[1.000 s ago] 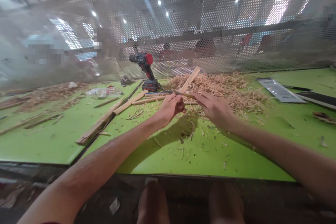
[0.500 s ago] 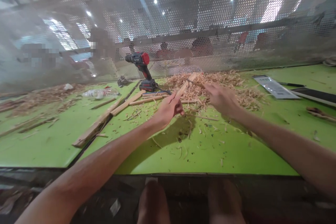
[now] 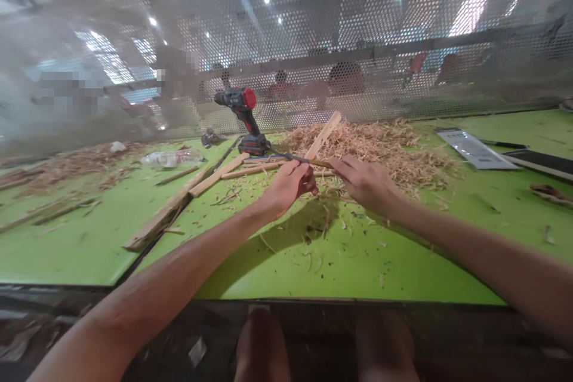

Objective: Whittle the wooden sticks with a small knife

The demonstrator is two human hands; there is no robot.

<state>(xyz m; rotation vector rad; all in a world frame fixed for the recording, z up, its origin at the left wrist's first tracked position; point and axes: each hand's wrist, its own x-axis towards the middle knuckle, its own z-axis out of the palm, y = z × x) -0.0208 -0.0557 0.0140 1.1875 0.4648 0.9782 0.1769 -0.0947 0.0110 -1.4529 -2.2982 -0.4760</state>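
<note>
My left hand [image 3: 293, 186] is closed around the lower end of a pale, flat wooden strip [image 3: 326, 132]. The strip slants up and away to the right, its far end over a heap of wood shavings [image 3: 380, 146]. In my right hand [image 3: 364, 182] is a slim knife [image 3: 320, 163] with a brown handle, its dark blade pointing left. The knife lies across the strip close to my left thumb and fingers. Whether the edge touches the wood cannot be made out.
A cordless drill [image 3: 244, 116] stands on its battery behind my left hand. Left of it lie wooden sticks [image 3: 165, 215] and a clear plastic bottle [image 3: 172, 158]. A flat packet [image 3: 474, 149] rests at the right. Behind the green table [image 3: 358, 274] rises a perforated metal screen [image 3: 304, 30].
My right hand and the knife have come left and nearer, from farther up the strip to beside my left hand. The strip's far end is raised slightly; my left hand barely moved.
</note>
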